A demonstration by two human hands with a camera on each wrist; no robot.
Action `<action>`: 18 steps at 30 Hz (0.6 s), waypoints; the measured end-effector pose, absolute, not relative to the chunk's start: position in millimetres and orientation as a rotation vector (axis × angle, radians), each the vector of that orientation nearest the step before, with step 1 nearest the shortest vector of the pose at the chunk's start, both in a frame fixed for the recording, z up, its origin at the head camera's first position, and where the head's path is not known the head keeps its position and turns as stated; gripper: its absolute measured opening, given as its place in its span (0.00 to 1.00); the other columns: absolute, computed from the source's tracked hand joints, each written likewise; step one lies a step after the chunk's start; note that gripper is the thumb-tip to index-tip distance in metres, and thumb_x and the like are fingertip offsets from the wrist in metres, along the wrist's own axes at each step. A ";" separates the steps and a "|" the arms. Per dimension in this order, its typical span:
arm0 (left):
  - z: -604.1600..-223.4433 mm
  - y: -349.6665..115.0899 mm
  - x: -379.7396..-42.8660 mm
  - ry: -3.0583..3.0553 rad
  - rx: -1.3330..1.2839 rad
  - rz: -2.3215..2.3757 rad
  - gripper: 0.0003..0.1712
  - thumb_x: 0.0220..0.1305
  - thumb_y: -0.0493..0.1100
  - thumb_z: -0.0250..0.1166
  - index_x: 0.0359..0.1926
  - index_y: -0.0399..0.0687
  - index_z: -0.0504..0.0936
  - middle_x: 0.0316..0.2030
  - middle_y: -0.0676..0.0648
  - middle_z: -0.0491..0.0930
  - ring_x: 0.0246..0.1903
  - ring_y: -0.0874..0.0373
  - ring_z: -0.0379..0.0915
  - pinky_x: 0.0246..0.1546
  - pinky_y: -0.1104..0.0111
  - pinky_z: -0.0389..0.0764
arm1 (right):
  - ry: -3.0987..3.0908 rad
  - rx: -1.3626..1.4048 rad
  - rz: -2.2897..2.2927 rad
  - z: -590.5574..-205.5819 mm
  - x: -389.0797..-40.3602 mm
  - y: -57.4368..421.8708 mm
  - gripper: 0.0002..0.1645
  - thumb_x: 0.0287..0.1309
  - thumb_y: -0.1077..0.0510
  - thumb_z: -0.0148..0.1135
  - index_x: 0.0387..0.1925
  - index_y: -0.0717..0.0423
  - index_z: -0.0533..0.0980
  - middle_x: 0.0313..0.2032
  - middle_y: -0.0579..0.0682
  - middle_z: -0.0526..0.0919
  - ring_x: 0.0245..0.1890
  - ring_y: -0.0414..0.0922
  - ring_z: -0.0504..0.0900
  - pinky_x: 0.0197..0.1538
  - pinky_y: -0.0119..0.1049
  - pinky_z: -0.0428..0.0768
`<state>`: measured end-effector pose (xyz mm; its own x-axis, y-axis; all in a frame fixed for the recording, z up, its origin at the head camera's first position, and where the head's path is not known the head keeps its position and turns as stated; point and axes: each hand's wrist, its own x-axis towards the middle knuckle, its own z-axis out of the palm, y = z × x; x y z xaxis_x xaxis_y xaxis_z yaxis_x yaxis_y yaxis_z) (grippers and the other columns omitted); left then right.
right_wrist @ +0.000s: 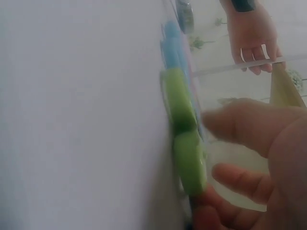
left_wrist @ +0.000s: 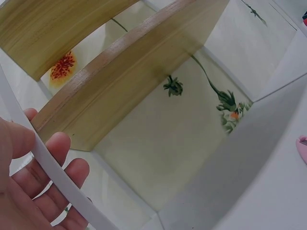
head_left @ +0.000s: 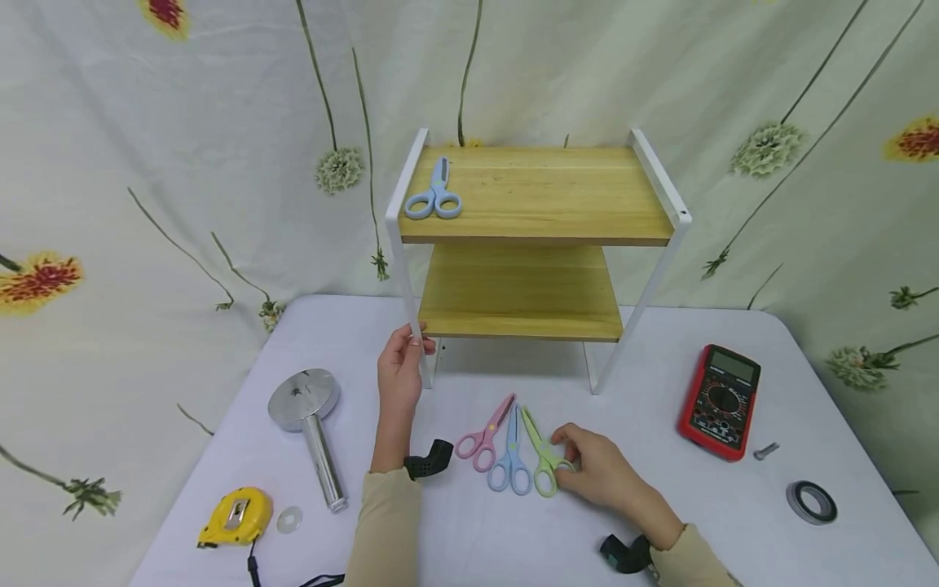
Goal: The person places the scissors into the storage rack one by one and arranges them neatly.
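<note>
My left hand grips the white front-left leg of a two-tier wooden shelf; in the left wrist view my fingers curl round that leg below the lower board. Pink scissors, blue scissors and green scissors lie side by side on the white table. My right hand pinches the green scissors' handle, which still lies on the table. Another pair of blue scissors lies on the top board's left end.
A silver shower head, a yellow tape measure and a washer lie at the left. A red multimeter, a screw and a tape roll lie at the right. Flowered cloth hangs behind.
</note>
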<state>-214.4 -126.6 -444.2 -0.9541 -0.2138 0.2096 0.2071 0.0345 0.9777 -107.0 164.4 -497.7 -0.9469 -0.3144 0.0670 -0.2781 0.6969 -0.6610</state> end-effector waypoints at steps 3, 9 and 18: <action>-443.7 -126.1 -214.2 -2.014 0.005 -1.998 0.17 0.79 0.36 0.50 0.60 0.36 0.78 0.32 0.56 0.81 0.39 0.67 0.78 0.65 0.50 0.69 | 2.849 -0.422 -1.067 -496.0 -105.6 159.8 0.24 0.48 0.54 0.77 0.46 0.54 0.79 0.27 0.41 0.73 0.26 0.33 0.67 0.32 0.29 0.68; -443.4 -125.5 -215.0 -2.017 0.002 -1.994 0.17 0.79 0.37 0.51 0.60 0.37 0.78 0.34 0.53 0.81 0.40 0.66 0.78 0.66 0.51 0.69 | 2.886 -0.310 -0.972 -494.0 -103.4 152.3 0.24 0.44 0.56 0.77 0.45 0.51 0.79 0.25 0.42 0.71 0.25 0.37 0.66 0.29 0.30 0.65; -443.3 -126.2 -213.6 -2.033 0.036 -1.995 0.17 0.79 0.37 0.51 0.61 0.38 0.78 0.32 0.58 0.81 0.40 0.67 0.78 0.65 0.51 0.69 | 2.885 -0.268 -1.001 -494.0 -102.6 153.0 0.29 0.33 0.61 0.72 0.45 0.52 0.76 0.25 0.44 0.71 0.24 0.39 0.67 0.28 0.32 0.64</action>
